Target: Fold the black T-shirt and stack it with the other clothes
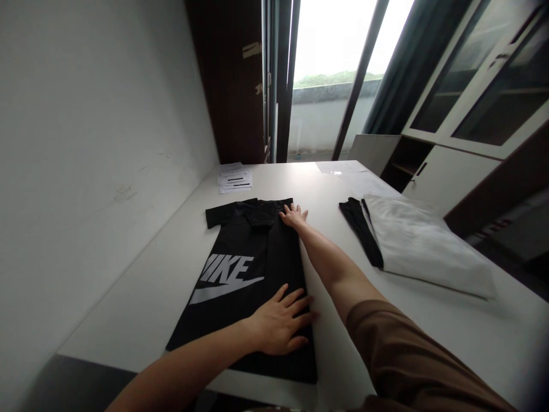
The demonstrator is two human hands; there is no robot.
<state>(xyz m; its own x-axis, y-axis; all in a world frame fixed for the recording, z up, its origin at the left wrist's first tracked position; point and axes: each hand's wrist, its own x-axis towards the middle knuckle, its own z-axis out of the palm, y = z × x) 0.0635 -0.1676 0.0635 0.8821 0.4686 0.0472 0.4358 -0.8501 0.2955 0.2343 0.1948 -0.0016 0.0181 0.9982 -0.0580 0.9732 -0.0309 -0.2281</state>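
A black T-shirt with a grey NIKE print lies flat on the white table, its right side folded over in a long straight edge. One short sleeve sticks out at the far left. My left hand rests palm down with fingers spread on the lower right part of the shirt, fingertips at the folded edge. Farther away, my right hand presses on the shirt's upper right corner near the collar, its fingers stretched out. Neither hand grips the cloth visibly.
To the right lies a white plastic bag beside a folded black cloth. Papers sit at the table's far left, more sheets at its far right. A wall borders the left side; white cabinets stand right.
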